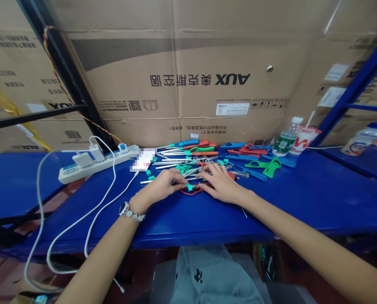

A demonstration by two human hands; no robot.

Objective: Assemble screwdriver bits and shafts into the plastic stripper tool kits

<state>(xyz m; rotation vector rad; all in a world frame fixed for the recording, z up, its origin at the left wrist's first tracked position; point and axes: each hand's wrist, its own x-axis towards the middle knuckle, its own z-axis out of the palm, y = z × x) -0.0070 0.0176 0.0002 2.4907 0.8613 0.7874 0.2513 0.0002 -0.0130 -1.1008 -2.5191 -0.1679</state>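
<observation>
My left hand (168, 184), with a watch at its wrist, pinches a small teal plastic piece (190, 186) between thumb and fingertips. Under and beside it lies a red lighter handle shell (192, 193), flat on the blue table. My right hand (218, 182) has its fingers bent and pressed to the right end of this red shell; the fingers partly hide the contact. Just beyond both hands is a pile of long-nosed lighters with silver metal tubes (172, 161) and coloured handles. More teal pieces (182, 169) are scattered among the tubes.
Blue and green handle shells (272, 166) lie to the right. Behind them stand a water bottle (286, 137) and a paper cup (304, 141). At left are a phone (143, 159), a white power strip (80, 169) and loose cables. Large cardboard boxes (188, 55) wall the back.
</observation>
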